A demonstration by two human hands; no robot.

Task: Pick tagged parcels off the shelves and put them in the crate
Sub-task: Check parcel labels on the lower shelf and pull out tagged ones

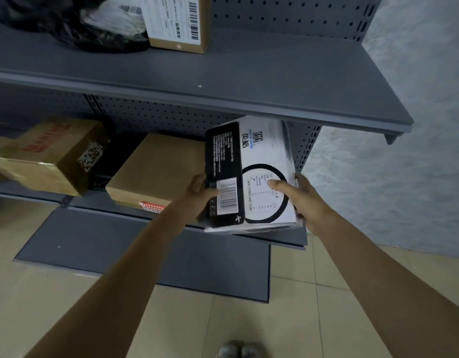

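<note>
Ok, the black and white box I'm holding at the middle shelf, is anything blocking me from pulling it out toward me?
Nothing visible does. Left hand and right hand grip the black and white box, already past the shelf edge. The upper shelf sits above it, the plain brown box beside it.

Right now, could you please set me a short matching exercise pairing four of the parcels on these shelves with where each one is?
Things:
1. black and white box
2. black bag
3. gold box
4. plain brown box

Places:
A. far left of the middle shelf
B. held in both hands
C. top shelf, left of a labelled carton
D. middle shelf, just left of the held parcel

Pairs: 1-B, 2-C, 3-A, 4-D
</note>
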